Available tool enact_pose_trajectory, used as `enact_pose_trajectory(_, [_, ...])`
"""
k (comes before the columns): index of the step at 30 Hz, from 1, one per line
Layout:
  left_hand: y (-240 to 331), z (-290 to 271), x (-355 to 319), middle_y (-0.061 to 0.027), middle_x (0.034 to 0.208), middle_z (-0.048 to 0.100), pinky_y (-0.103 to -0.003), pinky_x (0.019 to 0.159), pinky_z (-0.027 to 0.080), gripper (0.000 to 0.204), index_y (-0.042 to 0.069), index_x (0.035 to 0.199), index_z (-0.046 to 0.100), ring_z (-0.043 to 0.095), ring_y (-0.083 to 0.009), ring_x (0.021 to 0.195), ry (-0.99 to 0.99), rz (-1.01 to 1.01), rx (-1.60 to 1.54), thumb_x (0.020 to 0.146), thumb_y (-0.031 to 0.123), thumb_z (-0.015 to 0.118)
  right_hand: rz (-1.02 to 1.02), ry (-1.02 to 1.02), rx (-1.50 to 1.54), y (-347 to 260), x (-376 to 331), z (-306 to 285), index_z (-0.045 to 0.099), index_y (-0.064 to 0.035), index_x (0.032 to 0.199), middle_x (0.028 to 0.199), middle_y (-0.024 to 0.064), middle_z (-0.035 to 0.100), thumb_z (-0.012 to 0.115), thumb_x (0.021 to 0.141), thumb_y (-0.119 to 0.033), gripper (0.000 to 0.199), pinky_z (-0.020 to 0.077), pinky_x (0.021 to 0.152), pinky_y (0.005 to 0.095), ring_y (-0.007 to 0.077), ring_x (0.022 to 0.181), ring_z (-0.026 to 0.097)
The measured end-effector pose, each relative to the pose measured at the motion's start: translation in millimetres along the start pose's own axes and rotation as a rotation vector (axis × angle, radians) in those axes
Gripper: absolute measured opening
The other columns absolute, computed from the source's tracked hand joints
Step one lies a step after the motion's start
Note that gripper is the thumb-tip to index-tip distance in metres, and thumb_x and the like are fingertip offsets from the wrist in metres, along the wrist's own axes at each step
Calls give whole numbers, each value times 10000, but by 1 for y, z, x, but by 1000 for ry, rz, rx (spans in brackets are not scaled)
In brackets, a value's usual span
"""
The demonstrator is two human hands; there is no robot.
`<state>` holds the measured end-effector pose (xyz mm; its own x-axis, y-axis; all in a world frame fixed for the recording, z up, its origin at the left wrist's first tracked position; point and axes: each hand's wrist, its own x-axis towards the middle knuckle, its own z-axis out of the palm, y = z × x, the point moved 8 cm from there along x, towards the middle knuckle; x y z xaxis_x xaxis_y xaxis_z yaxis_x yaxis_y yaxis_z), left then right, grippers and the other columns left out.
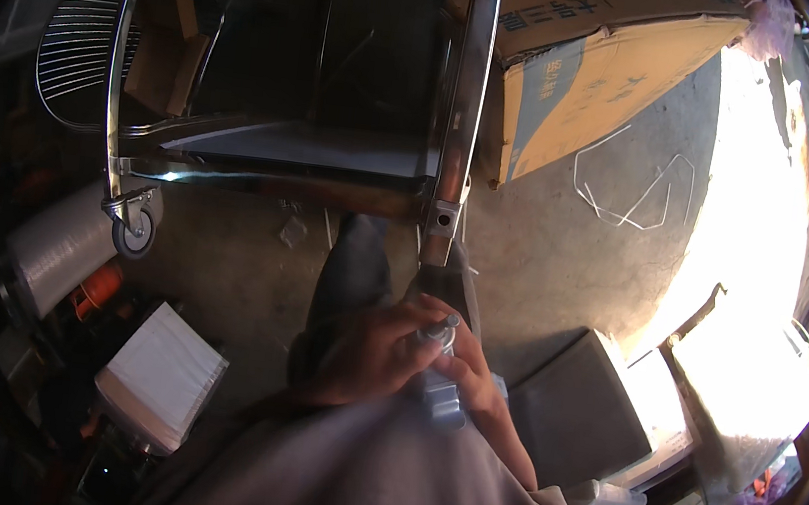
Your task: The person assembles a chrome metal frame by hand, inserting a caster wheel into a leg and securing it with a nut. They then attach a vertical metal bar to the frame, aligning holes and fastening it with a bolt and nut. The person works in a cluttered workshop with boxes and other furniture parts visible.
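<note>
In front of my body, my left hand (382, 348) and my right hand (471, 368) are closed together around a shiny metal caster (445, 402). Its round stem points up between my fingers, and a bright bracket shows below them; its wheel cannot be made out. Just beyond my hands, the tubular metal frame (278, 184) lies tipped over. One leg (436, 246) of it ends close to my fingers, with a bolt hole near the end. A grey-wheeled caster (135, 230) is fixed to the other leg at the left.
A large cardboard box (593, 85) stands at the far right, beside white wire (634, 204) on the floor. Boxes (586, 408) sit near right. A white-topped box (167, 370) and a plastic-wrapped roll (77, 240) are at the left. A wire rack (76, 55) lies beyond.
</note>
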<state>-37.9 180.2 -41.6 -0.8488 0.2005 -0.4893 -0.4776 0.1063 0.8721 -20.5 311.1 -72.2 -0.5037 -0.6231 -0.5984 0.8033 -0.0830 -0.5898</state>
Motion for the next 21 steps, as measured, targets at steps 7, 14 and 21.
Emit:
enact_pose_trajectory(7, [4,-22,5,-160,1056,745,-316,844,559,323,9,1330,661,725,-176,942,197,-87,-51,1050,163,614,-2,-40,312,4,18,4,423,16,1491,1322,101,600,648,865,-284,730,437,1040,318,184,1217,572])
enact_pose_trajectory(14, [1,-26,17,-108,832,735,-296,686,558,303,0,1251,703,715,-153,765,332,-64,135,1028,206,699,-62,14,320,-7,15,-4,473,4,1434,1275,101,622,646,856,-306,677,448,958,272,147,1110,587])
enact_pose_trajectory(21, [20,-44,26,-64,814,701,-307,599,525,301,41,1018,724,702,-172,717,680,367,580,821,167,912,-152,100,390,-16,5,-26,541,0,1323,1213,261,662,649,843,-377,620,524,941,333,240,1070,663])
